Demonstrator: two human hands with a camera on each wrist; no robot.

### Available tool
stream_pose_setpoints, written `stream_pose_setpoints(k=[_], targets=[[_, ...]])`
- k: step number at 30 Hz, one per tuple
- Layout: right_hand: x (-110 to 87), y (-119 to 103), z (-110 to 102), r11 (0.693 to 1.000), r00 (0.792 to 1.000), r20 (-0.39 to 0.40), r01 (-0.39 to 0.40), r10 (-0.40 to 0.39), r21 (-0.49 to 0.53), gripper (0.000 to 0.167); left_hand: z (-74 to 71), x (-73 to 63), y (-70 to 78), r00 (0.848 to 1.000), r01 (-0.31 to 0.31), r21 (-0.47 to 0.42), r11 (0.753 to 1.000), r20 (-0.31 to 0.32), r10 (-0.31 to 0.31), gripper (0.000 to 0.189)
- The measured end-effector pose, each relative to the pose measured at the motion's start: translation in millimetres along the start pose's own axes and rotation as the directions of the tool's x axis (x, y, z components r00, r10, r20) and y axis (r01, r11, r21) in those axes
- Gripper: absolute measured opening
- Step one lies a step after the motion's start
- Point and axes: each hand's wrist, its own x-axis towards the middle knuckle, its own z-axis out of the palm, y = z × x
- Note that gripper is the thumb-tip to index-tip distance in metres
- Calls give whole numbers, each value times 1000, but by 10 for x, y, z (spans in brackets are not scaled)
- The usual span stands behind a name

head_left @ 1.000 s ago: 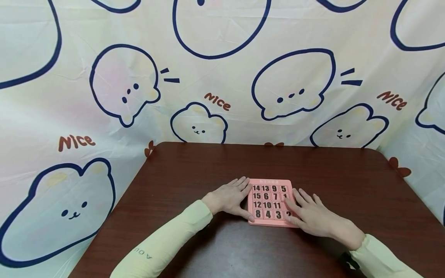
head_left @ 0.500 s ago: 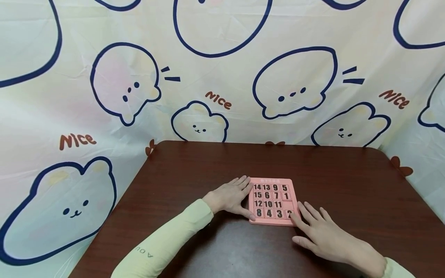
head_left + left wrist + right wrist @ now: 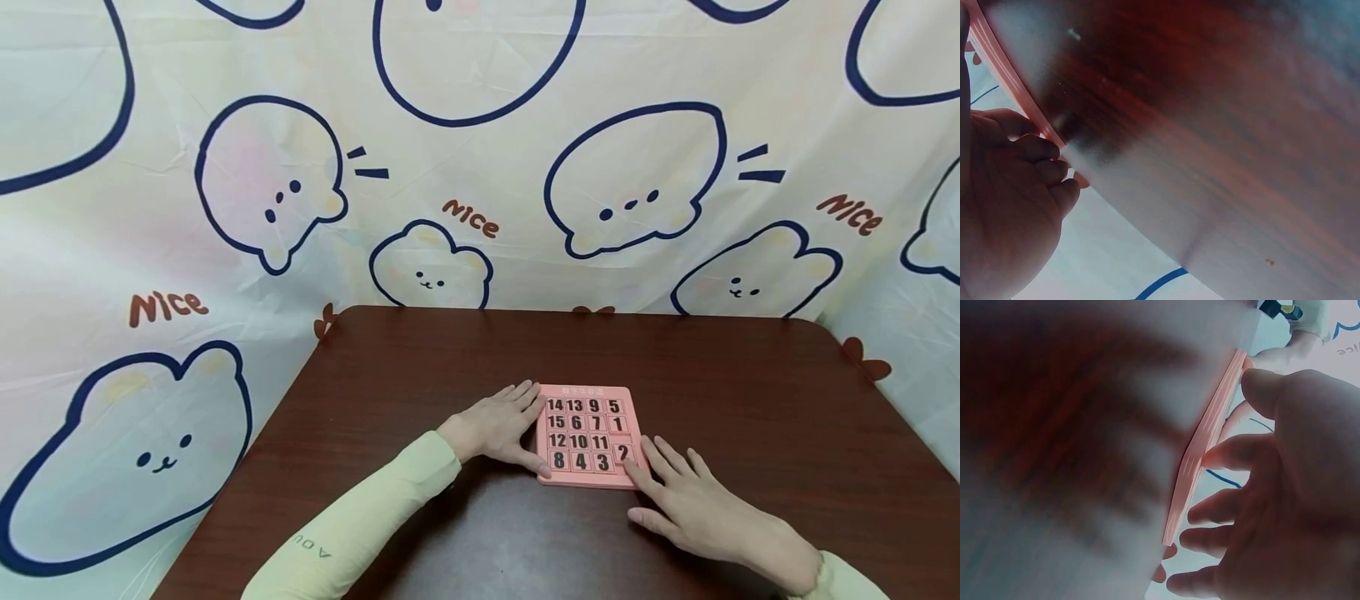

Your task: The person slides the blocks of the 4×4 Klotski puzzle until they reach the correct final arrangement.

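Pink square plastic-looking number board (image 3: pixel 581 481) lies on the dark-brown wood-grain table (image 3: pixel 420 358); the left hand (image 3: pixel 497 428), fingers extended and thumb spread, touches its left edge; the right hand (image 3: pixel 701 510) — fingers splayed — has its index fingertip apparently on the pink square tile marked 2 (image 3: pixel 623 452); it sits partway between the bottom two rows.
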Motion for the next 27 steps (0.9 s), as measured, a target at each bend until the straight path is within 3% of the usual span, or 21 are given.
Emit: stream_pose_setpoints(k=[12, 22, 27], targets=[[140, 10, -38, 1000, 1000, 18, -12, 12, 12, 64, -6, -7, 14, 1000, -2, 5, 1000, 6, 2, 120], [157, -188, -19, 996, 994, 58, 93, -94, 18, 59, 6, 5, -1, 1000, 0, 0, 1000, -2, 0, 119], [170, -209, 13, 995, 994, 41, 98, -98, 2, 58, 7, -1, -8, 1000, -8, 17, 1000, -7, 8, 119]])
